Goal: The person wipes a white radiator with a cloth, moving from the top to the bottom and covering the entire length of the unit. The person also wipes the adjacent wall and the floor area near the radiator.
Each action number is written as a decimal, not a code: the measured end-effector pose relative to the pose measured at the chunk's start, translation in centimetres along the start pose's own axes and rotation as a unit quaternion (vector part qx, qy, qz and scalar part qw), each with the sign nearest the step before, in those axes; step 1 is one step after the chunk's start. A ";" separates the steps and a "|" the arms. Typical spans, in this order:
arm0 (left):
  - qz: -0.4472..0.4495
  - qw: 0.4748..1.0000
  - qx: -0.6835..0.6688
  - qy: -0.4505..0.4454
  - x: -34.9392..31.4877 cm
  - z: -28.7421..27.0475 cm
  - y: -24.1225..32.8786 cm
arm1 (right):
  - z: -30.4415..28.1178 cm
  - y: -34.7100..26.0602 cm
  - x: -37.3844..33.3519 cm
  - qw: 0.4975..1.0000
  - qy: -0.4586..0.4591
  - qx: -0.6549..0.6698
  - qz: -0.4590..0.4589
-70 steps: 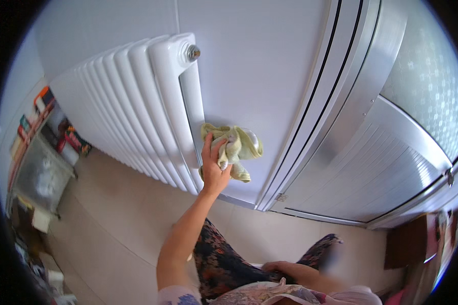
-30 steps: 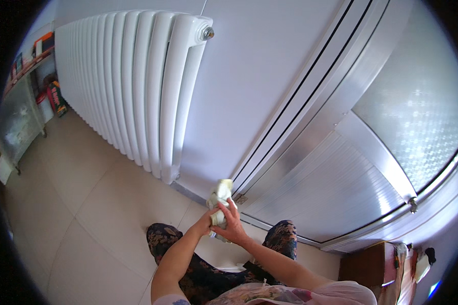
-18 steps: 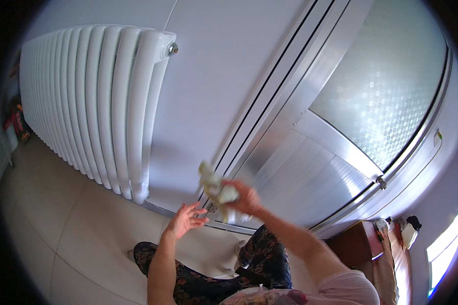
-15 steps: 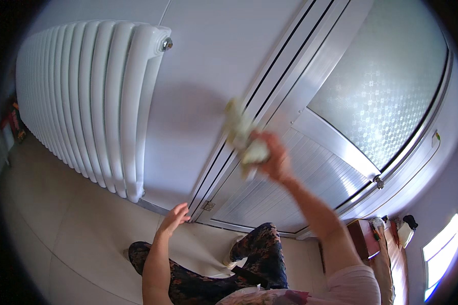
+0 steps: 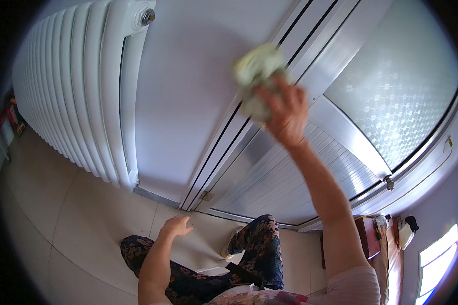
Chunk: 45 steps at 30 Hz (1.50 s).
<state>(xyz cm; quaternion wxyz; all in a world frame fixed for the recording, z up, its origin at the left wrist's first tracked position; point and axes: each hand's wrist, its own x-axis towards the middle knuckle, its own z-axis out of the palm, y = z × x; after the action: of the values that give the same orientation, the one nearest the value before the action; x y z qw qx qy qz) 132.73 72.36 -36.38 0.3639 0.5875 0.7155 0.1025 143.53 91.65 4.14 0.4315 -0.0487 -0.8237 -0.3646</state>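
A crumpled pale yellow-green cloth (image 5: 259,63), smeared by motion, is in my right hand (image 5: 286,109). With fingers bent over it, I hold it against or just off the door frame (image 5: 224,134), where the frame meets the wall; contact cannot be told. My left hand (image 5: 176,225) hangs over the floor above my left knee, holding nothing, its fingers loosely stretched out. It is nearest to the foot of the door frame and the hinge (image 5: 206,195), touching neither.
A white ribbed radiator (image 5: 94,91) stands on the left along the wall (image 5: 188,76). At the right, the metal door has a frosted glass pane (image 5: 397,96) and a round knob (image 5: 389,183). A dark red box-like piece (image 5: 367,237) stands at the lower right, above the tiled floor (image 5: 86,223).
My right hand has moved up along the door frame with the cloth. My left hand has dropped a little lower. The whole view has shifted slightly.
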 end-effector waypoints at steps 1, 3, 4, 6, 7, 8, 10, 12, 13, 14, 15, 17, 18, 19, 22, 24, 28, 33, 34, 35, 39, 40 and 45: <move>-0.008 1.000 0.008 0.012 -0.5 -0.5 0.0 | 1.1 -1.1 -2.7 0.999 -0.029 0.010 -0.039; -0.001 1.000 0.003 -0.002 -0.2 -0.4 0.1 | 2.3 -3.4 -8.3 0.988 -0.102 0.036 -0.110; 0.003 1.000 0.003 -0.009 -0.1 -0.4 0.1 | 2.7 -4.4 -10.8 0.979 -0.141 0.055 -0.138; -0.004 1.000 -0.012 -0.022 -1.0 -1.5 1.5 | 2.7 -5.6 -13.3 0.947 -0.250 0.133 -0.148; -0.007 0.999 -0.020 -0.028 -1.3 -1.9 1.9 | 2.1 -5.9 -12.7 0.940 -0.273 0.145 -0.144; -0.011 1.000 -0.015 -0.022 -1.4 -1.9 1.4 | 1.9 -6.1 -11.6 0.947 -0.250 0.142 -0.146; -0.014 1.000 -0.008 -0.011 -1.4 -1.5 0.4 | 1.0 -5.4 -7.7 0.958 -0.205 0.132 -0.151; -0.023 1.000 -0.002 -0.007 -1.5 -1.2 -0.3 | -0.2 -2.9 -1.7 0.979 -0.090 0.085 -0.164; -0.020 1.000 0.000 -0.006 -1.4 -1.1 -0.2 | -0.7 -0.6 1.9 0.983 -0.010 0.042 -0.179; -0.022 1.000 -0.003 -0.005 -1.4 -0.9 -0.6 | -1.7 0.8 5.5 0.988 0.025 -0.026 -0.148; -0.015 1.000 -0.007 -0.006 -1.0 -0.6 -0.5 | -3.3 2.2 8.8 0.991 0.051 -0.061 -0.108; -0.009 1.000 -0.013 -0.006 -0.6 -0.4 -0.2 | -3.6 4.2 12.5 0.989 0.086 -0.113 -0.035; -0.008 1.000 -0.016 -0.005 -0.6 -0.5 -0.1 | -3.2 4.7 13.4 0.987 0.093 -0.131 -0.004; -0.009 1.000 -0.022 -0.002 -0.8 -0.7 0.0 | -2.4 4.4 13.8 0.986 0.080 -0.144 0.003; -0.003 1.000 -0.027 0.006 -1.0 -1.4 0.8 | -0.6 1.3 11.5 0.983 -0.009 -0.175 -0.055; -0.013 0.999 -0.036 0.006 -1.9 -2.1 1.2 | 2.4 -1.3 7.8 0.985 -0.046 -0.118 -0.115; -0.010 1.000 -0.025 0.014 -1.0 -0.6 -1.4 | 5.6 -8.6 -0.9 0.889 -0.313 -0.117 -0.313; 0.003 0.999 -0.034 0.015 -1.1 -1.1 -0.8 | 5.2 -8.2 -2.2 0.900 -0.335 0.023 -0.279; -0.001 0.999 -0.035 0.014 -1.3 -0.9 -1.5 | 4.3 -7.9 0.9 0.926 -0.269 0.016 -0.264; -0.007 0.999 -0.037 0.011 -1.6 -1.1 -1.3 | 4.6 -6.2 3.0 0.959 -0.136 0.008 -0.250; 0.007 0.999 -0.041 0.014 -1.4 -1.4 -0.8 | 0.4 -0.5 15.2 0.991 0.032 -0.100 -0.077; 0.015 0.999 -0.040 0.016 -1.3 -1.3 -0.8 | 0.1 0.0 16.6 0.990 0.061 -0.126 -0.025; 0.029 0.997 -0.055 0.051 -2.4 -1.8 -0.3 | 4.0 -3.4 16.7 0.991 0.030 -0.128 -0.008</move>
<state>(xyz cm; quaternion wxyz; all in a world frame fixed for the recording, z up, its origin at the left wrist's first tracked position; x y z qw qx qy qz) 131.47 70.61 -34.30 0.3556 0.5814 0.7088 0.1822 129.10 87.79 13.27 0.4434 -0.0853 -0.7574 -0.4717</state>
